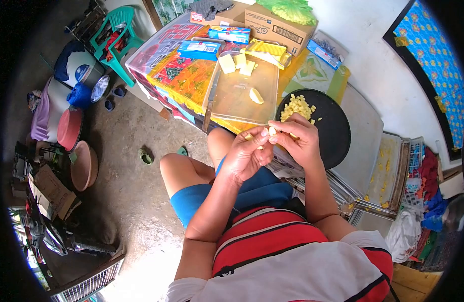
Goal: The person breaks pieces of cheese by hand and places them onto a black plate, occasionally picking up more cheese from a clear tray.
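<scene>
My left hand (246, 153) is closed around pale yellow pieces that look like cheese, one sticking out between the fingers. Right beside it, the fingertips of my right hand (301, 140) pinch a small pale piece (272, 131) where the two hands meet. Behind them lies a clear plastic tray (232, 103) bearing several pale yellow blocks (227, 64) and a single wedge (256, 96). A knife (207, 116) rests along the tray's left edge. Small yellow cubes (297, 107) are heaped on a round black pan (335, 133), partly hidden by my right hand.
Blue boxes (199, 50), a yellow slotted rack (267, 50) and a cardboard box (279, 29) stand at the table's back. Metal trays (388, 173) are stacked at right. A green chair (116, 38) and basins (84, 166) are on the left.
</scene>
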{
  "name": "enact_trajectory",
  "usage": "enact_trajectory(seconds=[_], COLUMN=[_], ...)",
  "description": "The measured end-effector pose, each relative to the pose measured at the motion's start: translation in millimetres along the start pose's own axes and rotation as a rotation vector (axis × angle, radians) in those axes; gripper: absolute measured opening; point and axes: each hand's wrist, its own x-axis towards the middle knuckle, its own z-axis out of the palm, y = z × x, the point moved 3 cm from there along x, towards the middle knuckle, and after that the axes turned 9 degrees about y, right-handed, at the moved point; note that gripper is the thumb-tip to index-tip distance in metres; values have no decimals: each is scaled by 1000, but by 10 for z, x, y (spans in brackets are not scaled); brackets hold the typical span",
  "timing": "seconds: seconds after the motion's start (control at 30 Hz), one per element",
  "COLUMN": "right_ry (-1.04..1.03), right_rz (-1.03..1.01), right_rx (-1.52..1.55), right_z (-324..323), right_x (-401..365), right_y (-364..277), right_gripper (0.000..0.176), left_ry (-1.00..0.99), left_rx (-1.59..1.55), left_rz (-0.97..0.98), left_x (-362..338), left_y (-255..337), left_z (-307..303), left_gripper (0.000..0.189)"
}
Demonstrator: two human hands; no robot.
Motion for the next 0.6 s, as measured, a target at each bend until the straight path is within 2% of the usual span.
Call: enact_trajectory(seconds=[0.17,0.3,0.47,0.6], right_ry=[-66,-50,-29,-92], right_rz=[6,-16,59,-8], right_rx=[-175,-167,-226,-385], right_z=[-18,-9,-48,-114], right_x=[11,1,-22,-57], right_y=[-89,-54,21,65], right_gripper=[30,29,25,27], left_ry=[27,38,124,195], left_rx=[-4,27,200,361], left_rz=[31,67,138,208], left_x=[47,75,96,173], left_y=[-6,-10,9,-2], left_z=[-94,-92,-27,-29], left_gripper=[18,18,25,21])
